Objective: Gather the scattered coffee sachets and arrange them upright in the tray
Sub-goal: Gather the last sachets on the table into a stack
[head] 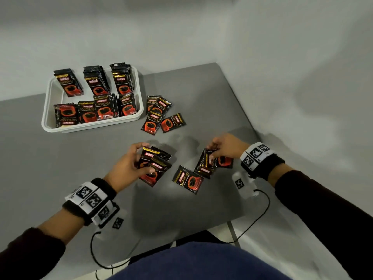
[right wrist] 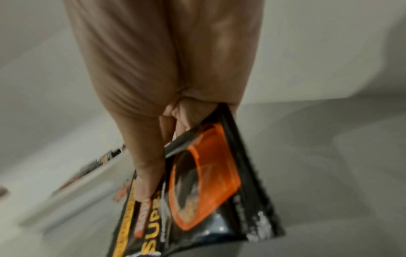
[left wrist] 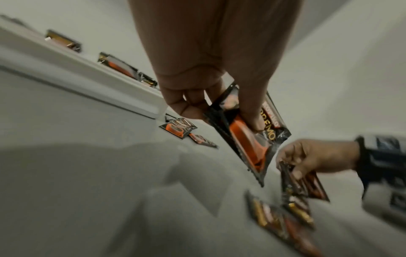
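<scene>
The white tray (head: 46,110) stands at the back left of the grey table, with several black-and-red coffee sachets (head: 99,83) upright in it. My left hand (head: 131,160) grips a small bunch of sachets (head: 155,164) just above the table; the left wrist view shows my thumb pressing on those held sachets (left wrist: 248,137). My right hand (head: 224,148) pinches a few more sachets (head: 207,162), seen close up as a black sachet (right wrist: 206,187) in the right wrist view. One sachet (head: 188,179) lies flat between my hands. Several loose sachets (head: 159,116) lie beside the tray's right end.
The grey table (head: 80,168) ends close to my right wrist, with pale floor (head: 302,98) beyond. Black cables (head: 260,215) hang from both wristbands near the front edge. My lap (head: 191,263) is at the bottom.
</scene>
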The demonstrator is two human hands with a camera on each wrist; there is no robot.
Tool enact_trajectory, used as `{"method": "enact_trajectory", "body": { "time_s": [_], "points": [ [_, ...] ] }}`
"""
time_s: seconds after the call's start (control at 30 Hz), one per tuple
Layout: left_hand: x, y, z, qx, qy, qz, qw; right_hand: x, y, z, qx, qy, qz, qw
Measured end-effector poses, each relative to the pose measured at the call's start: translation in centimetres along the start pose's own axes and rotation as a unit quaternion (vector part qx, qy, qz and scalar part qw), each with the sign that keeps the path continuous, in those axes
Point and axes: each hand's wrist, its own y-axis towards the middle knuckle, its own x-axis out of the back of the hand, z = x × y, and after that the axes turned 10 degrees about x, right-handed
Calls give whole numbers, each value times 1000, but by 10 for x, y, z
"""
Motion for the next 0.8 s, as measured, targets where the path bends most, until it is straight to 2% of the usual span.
{"method": "enact_trajectory", "body": {
  "time_s": [0.07, 0.2, 0.33, 0.43, 0.53, 0.6, 0.7, 0.8],
  "points": [
    [-6, -2, -4, -1, -59, 8, 998, 7, -4, 9, 4, 69, -37, 997],
    [-15, -7, -11, -5, -116, 22, 993, 13, -7, 31, 35, 220, -113, 968],
    [-21, -10, -15, -8, -131, 25, 991, 9, -7, 45, 82, 308, -118, 941],
    [-23, -12, -18, -13, -146, 20, 989, 4, -4, 51, 100, 296, -132, 940],
    [-23, -14, -19, -11, -151, 13, 988, 2, -1, 56, 72, 287, -151, 943],
    [-23, -16, -20, -3, -169, 4, 986, 0, -1, 59, 63, 263, -148, 951],
    [-26, -16, -25, -1, -197, -7, 980, -4, -2, 63, 63, 279, -151, 946],
    [-37, -12, -39, -13, -210, 4, 978, -14, -4, 74, 79, 260, -132, 953]
  ]
}}
